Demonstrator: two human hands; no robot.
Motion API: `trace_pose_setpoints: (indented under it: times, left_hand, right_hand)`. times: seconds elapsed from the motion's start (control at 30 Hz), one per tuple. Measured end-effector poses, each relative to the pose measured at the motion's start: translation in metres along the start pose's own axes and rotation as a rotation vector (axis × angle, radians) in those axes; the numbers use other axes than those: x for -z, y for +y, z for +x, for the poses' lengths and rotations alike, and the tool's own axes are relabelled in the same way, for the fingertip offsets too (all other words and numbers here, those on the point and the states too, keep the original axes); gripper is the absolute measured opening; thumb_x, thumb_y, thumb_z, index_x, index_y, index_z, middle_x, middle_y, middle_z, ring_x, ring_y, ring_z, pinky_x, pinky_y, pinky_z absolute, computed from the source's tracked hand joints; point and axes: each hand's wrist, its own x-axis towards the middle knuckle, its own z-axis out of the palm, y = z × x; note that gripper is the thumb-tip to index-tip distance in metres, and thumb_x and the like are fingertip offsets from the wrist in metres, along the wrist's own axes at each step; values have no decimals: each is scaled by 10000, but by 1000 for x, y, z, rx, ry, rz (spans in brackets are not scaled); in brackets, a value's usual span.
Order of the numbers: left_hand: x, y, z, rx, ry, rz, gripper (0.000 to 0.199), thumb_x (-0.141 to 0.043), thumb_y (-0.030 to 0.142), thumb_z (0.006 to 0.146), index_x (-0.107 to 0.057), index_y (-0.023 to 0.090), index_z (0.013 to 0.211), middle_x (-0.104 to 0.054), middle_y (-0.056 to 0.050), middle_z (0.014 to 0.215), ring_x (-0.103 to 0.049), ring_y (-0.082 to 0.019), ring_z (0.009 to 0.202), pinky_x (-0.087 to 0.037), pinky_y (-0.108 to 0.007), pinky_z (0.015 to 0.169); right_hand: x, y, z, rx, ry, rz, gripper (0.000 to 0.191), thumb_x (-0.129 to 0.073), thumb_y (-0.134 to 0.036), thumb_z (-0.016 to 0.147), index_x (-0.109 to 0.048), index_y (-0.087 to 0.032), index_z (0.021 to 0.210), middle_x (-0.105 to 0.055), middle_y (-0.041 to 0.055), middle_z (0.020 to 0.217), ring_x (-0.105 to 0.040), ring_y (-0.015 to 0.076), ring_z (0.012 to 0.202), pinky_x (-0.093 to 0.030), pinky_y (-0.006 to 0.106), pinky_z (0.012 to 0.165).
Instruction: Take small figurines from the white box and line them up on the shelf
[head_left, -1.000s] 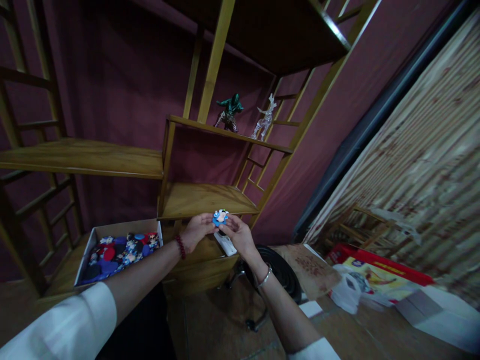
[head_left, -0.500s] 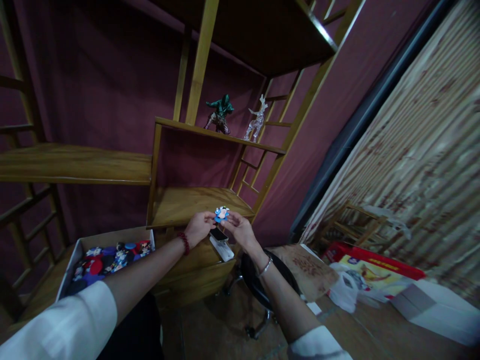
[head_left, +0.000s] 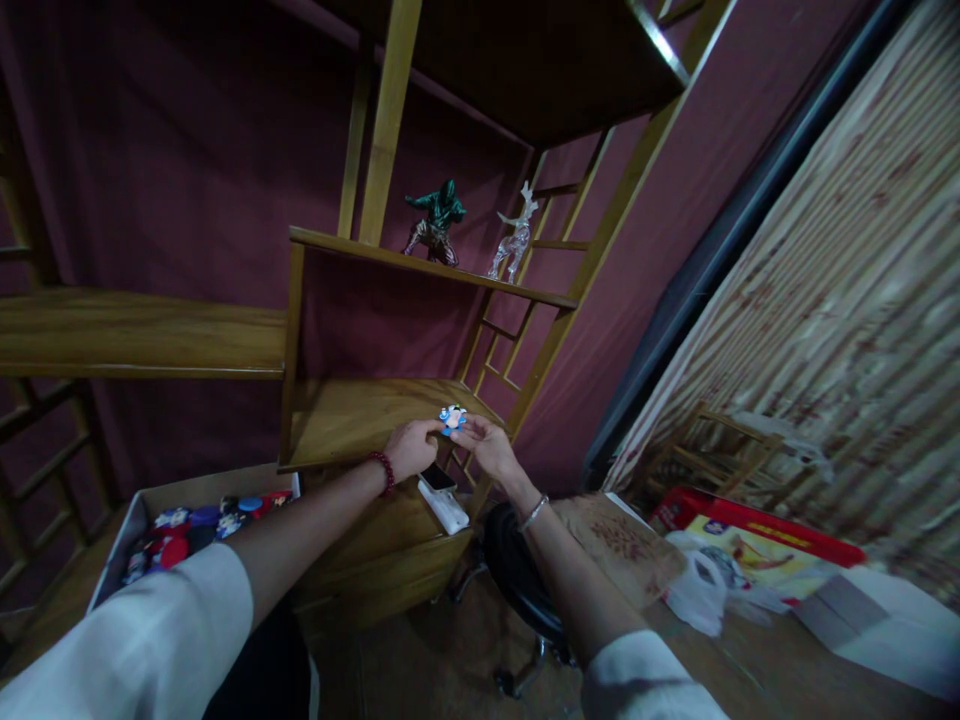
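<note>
A small blue-and-white cartoon figurine (head_left: 452, 418) is held up in front of the lower shelf. My right hand (head_left: 491, 447) pinches it from the right side between thumb and fingers. My left hand (head_left: 411, 449), wearing a red bead bracelet, is closed with its fingertips at the figurine's left edge; the exact grip there is too small to make out. Below the hands, a dark phone (head_left: 437, 479) and a white oblong object (head_left: 445, 508) lie on the wooden cabinet top.
An open box (head_left: 112, 543) of several colourful figurines stands at lower left. On the upper shelf (head_left: 360, 249) are a green figure statue (head_left: 437, 222) and a clear deer ornament (head_left: 515, 238). A black stool (head_left: 517, 570), plastic bag (head_left: 699, 590) and white box (head_left: 885, 620) are at right.
The figurine and both hands have shifted slightly right in view. My left hand has turned, with its index finger now stretched toward the figurine. The camera view has moved a little.
</note>
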Motion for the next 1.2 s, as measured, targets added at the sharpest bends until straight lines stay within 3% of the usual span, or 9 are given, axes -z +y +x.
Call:
trace_pose_setpoints:
  times: [0.23,0.33,0.47,0.83,1.2]
  left_hand:
    - [-13,-6,22,5,-52,-84,429,-492,83,622,-628,195,1013,-605,-77,1075,-512,-231,1013,-328,-317,921]
    - [-18,-10,32,59,-78,-115,429,-522,102,612,-621,233,1009,-582,-58,1118,-454,-253,1098,-278,-348,964]
    - [-25,-16,45,35,-118,-59,438,-536,128,616,-596,224,1039,-554,-72,1160,-379,-271,1177,-244,-360,989]
    - [-39,-22,73,27,-216,64,499,-492,210,693,-454,167,1188,-445,-124,1274,-232,-273,1267,-187,-393,1012]
    - [-51,-35,89,6,-187,24,448,-473,262,711,-477,190,1153,-435,-69,1297,-226,-269,1268,-127,-417,1025]
  right_hand:
    - [12,7,24,20,20,-60,421,-749,-301,456,-602,-169,828,-665,31,804,-612,177,802,-462,357,814]
    - [15,12,33,28,22,-74,411,-746,-315,458,-605,-175,818,-663,29,801,-611,175,792,-466,341,796]
    - [20,21,45,10,39,-47,432,-749,-317,430,-600,-169,807,-652,20,772,-602,159,742,-460,329,777]
    - [32,36,81,-32,81,-93,416,-760,-266,383,-598,-168,754,-630,-6,703,-576,136,683,-446,318,760]
    - [29,45,105,-52,74,-145,389,-756,-238,390,-587,-171,734,-634,-12,687,-582,141,673,-450,314,743]
